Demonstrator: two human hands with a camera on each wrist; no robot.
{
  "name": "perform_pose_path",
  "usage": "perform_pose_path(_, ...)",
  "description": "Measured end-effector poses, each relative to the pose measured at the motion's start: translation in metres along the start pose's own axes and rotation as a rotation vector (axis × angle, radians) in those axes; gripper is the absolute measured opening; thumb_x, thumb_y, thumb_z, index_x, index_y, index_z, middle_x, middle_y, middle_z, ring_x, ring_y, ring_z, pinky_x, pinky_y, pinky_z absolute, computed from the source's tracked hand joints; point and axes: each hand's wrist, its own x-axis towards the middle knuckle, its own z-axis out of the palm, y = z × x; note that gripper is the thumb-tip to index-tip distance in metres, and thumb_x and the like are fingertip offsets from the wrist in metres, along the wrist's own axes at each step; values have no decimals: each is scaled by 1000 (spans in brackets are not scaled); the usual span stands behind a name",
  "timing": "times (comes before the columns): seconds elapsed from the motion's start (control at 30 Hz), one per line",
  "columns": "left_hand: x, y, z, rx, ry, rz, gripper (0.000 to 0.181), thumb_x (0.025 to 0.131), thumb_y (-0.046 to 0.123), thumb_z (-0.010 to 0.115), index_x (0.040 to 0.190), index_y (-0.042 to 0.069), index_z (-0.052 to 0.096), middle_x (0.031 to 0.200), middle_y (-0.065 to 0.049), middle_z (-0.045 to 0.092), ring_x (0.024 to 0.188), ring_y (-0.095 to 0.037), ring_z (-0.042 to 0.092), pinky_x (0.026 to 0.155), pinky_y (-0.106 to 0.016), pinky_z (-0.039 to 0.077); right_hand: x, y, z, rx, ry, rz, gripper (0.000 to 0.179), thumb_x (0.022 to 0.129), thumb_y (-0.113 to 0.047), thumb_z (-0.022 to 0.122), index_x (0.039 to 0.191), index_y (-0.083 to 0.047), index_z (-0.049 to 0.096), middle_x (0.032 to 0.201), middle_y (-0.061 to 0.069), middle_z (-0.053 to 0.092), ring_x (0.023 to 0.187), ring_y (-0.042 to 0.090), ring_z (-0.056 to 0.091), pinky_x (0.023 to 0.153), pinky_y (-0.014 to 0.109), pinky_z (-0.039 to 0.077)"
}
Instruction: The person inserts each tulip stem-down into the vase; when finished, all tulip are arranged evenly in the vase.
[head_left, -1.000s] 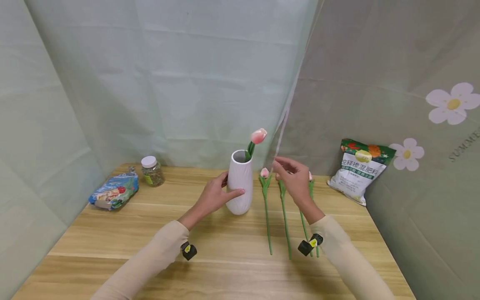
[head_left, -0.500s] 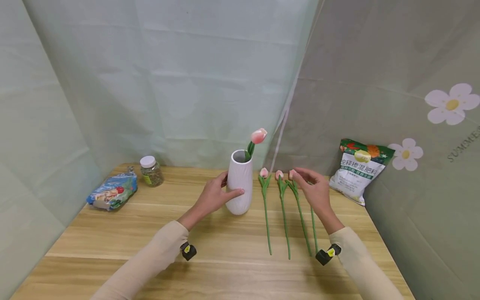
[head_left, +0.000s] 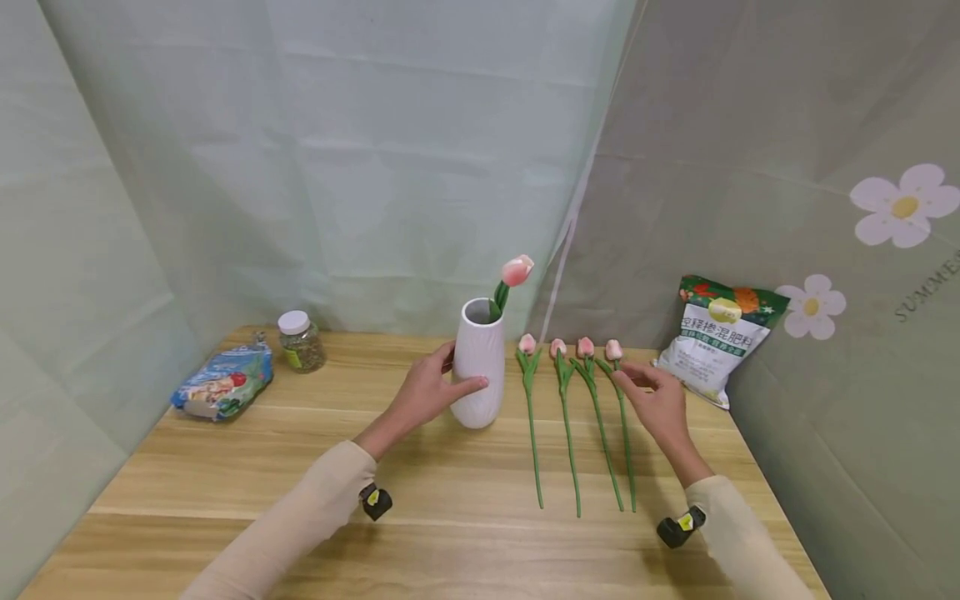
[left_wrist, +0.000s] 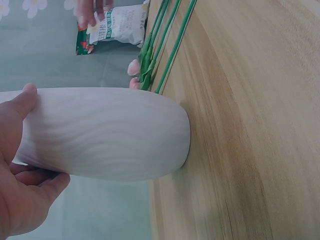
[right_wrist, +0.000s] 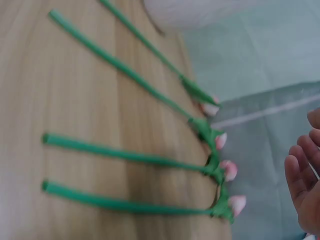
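Wrapped around the white vase (head_left: 478,379), the left hand (head_left: 429,390) steadies it upright at the middle of the frame, thumb across its front, one pink tulip (head_left: 517,271) leaning out of its mouth. Right of centre, four tulips (head_left: 586,347) lie side by side on the wooden table (head_left: 300,492). By the rightmost bloom hovers the right hand (head_left: 660,404), fingers loosely bent, thumb apart from them. I see a jar (head_left: 302,343) and a blue packet (head_left: 225,382) at the left, a white-and-green bag (head_left: 716,340) at the right
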Motion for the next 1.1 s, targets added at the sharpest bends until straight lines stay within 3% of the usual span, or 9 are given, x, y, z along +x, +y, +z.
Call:
perform_pose_path(0.27,0,0,0,0,1,6,78,85,36,85,146,1,51,139,-19,61,126,-33,62,106,-51,52,-4,23,-7,-108,-10,37,28,94,-23,77,113,-4,77,104,15,77,80,-4,63,68,8,49)
perform_pose_path(0.43,0,-1,0,4,5,3,77,85,36,85,145,1,51,138,-19,62,126,-33,62,105,-50,52,-5,34,-10,-168,-72,93,33,95,-25,76,117,-1,76,109,17,76,94,24,74,69,10,51)
perform_pose_path(0.53,0,-1,0,4,6,1,78,85,36,85,146,1,51,139,-18,62,126,-33,62,106,-50,52,-6,39,-11,-180,-111,121,36,96,-27,74,119,0,74,112,18,75,99,33,74,70,12,51)
perform_pose_path(0.67,1,-1,0,4,5,6,78,85,36,85,145,1,51,139,-18,62,126,-32,62,106,-50,52,-7,48,-11,-196,-132,141,39,96,-29,73,122,-1,73,113,18,75,100,32,73,75,16,53)
perform_pose_path(0.93,1,-1,1,9,3,5,78,85,36,85,145,1,51,139,-18,61,127,-33,62,106,-50,52,-7,68,-9,-252,-165,135,39,97,-32,72,122,-2,73,110,17,75,99,33,73,85,41,60)
perform_pose_path(1.1,1,-1,0,10,2,4,78,85,36,85,145,1,51,139,-19,61,126,-33,62,106,-52,52,-8,74,-8,-271,-168,133,37,97,-32,73,119,-2,75,107,16,76,96,31,73,85,41,59)
